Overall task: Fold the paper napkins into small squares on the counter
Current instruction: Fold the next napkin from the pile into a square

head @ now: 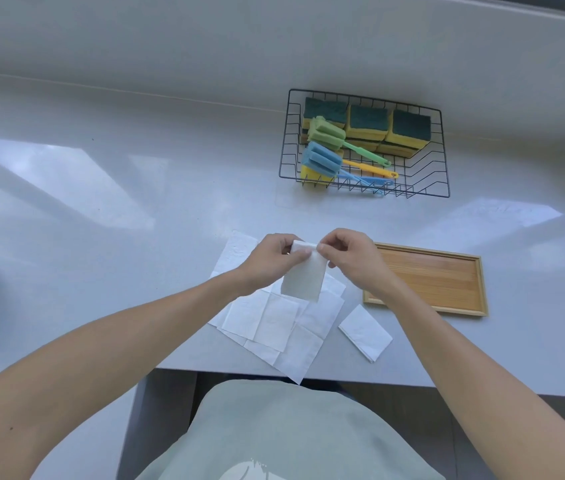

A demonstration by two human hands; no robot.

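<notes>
Both hands, left (272, 256) and right (345, 252), pinch one folded white paper napkin (303, 278) above the table (101, 202); uneven pulling could tear it.

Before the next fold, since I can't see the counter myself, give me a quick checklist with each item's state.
1. Napkin pinched at its top edge by both left hand and right hand: ok.
2. Napkin lifted off the pile: ok.
3. Bottom edges aligned: cannot tell.
4. Finished folded square lying apart from the pile: ok.
5. Wooden tray bare, ready for squares: ok.
</notes>
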